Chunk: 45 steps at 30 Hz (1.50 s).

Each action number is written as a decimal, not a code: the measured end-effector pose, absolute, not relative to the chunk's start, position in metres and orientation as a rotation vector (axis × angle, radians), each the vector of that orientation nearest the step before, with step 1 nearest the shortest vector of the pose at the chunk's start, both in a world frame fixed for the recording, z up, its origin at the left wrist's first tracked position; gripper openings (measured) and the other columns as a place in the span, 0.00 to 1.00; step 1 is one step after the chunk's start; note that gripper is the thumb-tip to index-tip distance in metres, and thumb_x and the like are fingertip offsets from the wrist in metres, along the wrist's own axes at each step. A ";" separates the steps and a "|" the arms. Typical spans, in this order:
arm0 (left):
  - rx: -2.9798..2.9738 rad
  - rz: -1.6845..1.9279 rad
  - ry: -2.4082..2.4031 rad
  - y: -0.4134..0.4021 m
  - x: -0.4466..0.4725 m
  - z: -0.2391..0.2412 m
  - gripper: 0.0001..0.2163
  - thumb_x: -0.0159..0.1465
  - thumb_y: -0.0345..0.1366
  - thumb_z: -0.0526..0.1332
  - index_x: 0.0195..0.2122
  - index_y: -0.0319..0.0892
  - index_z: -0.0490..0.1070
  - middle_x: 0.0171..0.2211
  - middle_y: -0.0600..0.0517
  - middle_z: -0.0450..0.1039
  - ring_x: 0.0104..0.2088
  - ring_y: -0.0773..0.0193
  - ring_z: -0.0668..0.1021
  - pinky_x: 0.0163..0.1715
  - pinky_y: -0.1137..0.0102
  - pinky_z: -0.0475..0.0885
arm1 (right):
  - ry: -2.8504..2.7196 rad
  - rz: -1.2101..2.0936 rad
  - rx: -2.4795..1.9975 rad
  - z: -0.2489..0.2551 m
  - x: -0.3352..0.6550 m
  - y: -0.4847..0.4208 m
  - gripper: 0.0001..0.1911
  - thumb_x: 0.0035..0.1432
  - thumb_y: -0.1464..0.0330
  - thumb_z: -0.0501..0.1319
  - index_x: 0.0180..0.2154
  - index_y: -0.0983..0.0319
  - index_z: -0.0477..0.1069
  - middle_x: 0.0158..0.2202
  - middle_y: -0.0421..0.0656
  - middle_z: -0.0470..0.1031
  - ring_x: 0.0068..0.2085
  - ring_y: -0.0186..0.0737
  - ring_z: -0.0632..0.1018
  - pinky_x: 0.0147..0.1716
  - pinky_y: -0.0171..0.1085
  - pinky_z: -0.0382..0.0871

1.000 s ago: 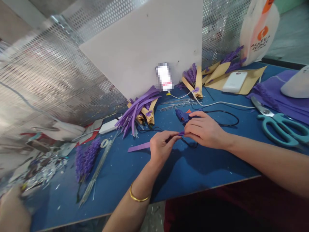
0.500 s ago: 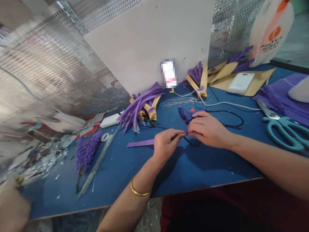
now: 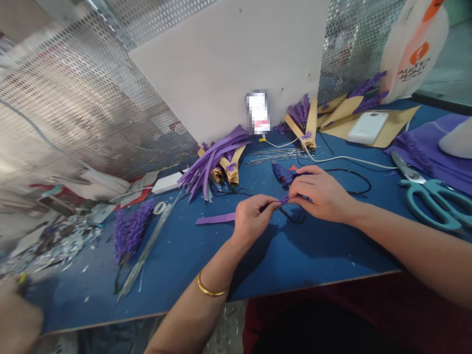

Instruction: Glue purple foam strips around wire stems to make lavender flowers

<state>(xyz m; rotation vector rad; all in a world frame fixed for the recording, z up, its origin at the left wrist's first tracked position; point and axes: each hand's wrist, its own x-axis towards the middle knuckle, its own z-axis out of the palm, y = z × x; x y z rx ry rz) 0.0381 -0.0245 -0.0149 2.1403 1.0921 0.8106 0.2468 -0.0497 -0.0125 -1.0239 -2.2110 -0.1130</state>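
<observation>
Above the middle of the blue table, my left hand (image 3: 254,216) is closed in a pinch on a purple strip (image 3: 216,219), whose loose end sticks out to the left. My right hand (image 3: 319,194) pinches the other end of the strip, a short purple piece showing between the two sets of fingertips. Just behind my right hand lies a blue glue gun (image 3: 283,174) with a red trigger. A bundle of purple strips (image 3: 212,160) rests farther back, on small paper-wrapped bouquets (image 3: 231,167).
Teal-handled scissors (image 3: 435,201) and purple cloth (image 3: 435,145) lie at the right. A phone (image 3: 258,112) leans on the white board. Thin wires (image 3: 149,250) and purple flowers (image 3: 132,228) lie at left. Another person's hand (image 3: 18,309) is at the lower left edge.
My right hand has shifted slightly to the right, and a little more of the purple strip shows between my fingertips. The other person's hand at the left has moved slightly.
</observation>
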 end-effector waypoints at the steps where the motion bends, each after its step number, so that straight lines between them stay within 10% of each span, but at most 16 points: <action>1: 2.124 0.813 1.089 -0.024 0.038 -0.015 0.09 0.62 0.39 0.59 0.33 0.43 0.78 0.28 0.52 0.78 0.26 0.68 0.76 0.30 0.74 0.70 | -2.207 -0.099 -1.033 -0.013 0.247 -0.050 0.07 0.61 0.69 0.56 0.29 0.60 0.68 0.28 0.38 0.76 0.32 0.36 0.75 0.52 0.44 0.60; 45: 2.193 0.757 1.174 -0.020 0.038 -0.017 0.09 0.61 0.40 0.60 0.33 0.46 0.79 0.30 0.54 0.79 0.31 0.65 0.78 0.29 0.75 0.67 | -2.257 -0.154 -1.059 -0.007 0.255 -0.045 0.09 0.61 0.69 0.57 0.28 0.62 0.69 0.27 0.38 0.74 0.31 0.34 0.74 0.53 0.44 0.58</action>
